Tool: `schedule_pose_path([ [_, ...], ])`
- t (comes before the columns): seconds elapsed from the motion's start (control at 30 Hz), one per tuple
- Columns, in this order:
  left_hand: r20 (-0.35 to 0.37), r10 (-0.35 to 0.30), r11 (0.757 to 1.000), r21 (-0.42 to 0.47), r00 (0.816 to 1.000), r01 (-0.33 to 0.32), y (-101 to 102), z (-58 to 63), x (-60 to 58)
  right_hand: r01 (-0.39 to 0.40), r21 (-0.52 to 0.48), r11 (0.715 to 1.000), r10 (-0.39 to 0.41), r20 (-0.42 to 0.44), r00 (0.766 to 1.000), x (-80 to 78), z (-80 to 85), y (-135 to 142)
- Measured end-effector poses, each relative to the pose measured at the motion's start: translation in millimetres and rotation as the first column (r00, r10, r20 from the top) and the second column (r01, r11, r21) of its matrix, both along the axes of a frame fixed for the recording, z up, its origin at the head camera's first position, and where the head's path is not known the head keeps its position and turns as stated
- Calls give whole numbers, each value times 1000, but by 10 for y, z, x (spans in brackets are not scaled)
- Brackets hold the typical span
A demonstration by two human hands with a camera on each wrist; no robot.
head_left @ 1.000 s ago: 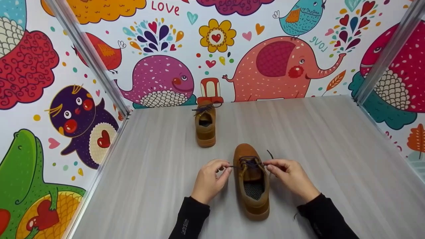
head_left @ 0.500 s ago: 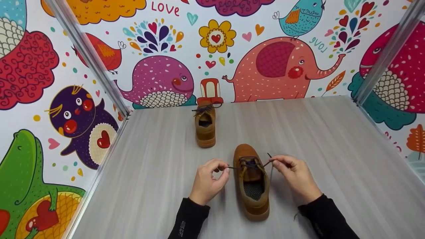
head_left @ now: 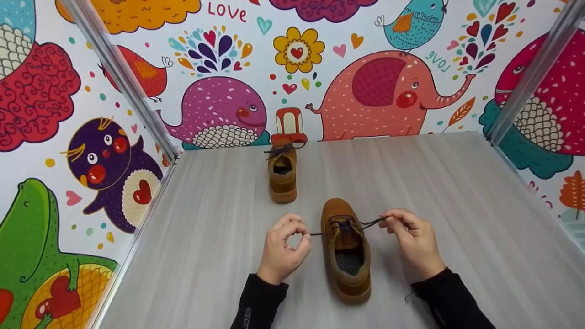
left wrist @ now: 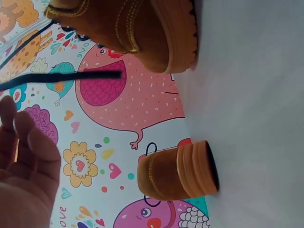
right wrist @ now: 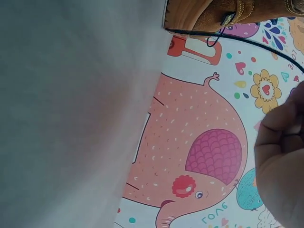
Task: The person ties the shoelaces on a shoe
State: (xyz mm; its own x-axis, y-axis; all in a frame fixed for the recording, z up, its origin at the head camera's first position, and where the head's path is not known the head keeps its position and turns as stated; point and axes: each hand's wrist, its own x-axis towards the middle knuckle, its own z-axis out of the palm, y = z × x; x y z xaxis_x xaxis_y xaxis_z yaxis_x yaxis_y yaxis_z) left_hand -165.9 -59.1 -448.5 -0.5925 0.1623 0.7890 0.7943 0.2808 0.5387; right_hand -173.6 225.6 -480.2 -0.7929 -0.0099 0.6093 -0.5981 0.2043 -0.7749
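We see a pale grey surface (head_left: pixel 219 256) streaked like wood grain. On it the near shoe (head_left: pixel 347 244), a brown one, stands upright on its sole, toe pointing away from us. Beyond the near shoe and to its left, apart from it, we find the far shoe (head_left: pixel 283 183), also brown and upright, its toe pointing roughly the same way.

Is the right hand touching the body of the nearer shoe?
Apart. The head view shows it: a strip of grey surface lies between the right hand and the nearer shoe, with only dark lace spanning the gap.
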Motion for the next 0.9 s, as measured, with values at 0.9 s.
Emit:
schedule_pose_path([
  [0.9, 169, 124, 988, 71, 978, -137, -257, -241, -154, -101, -8, 995, 101, 53, 993, -3, -24, -23],
])
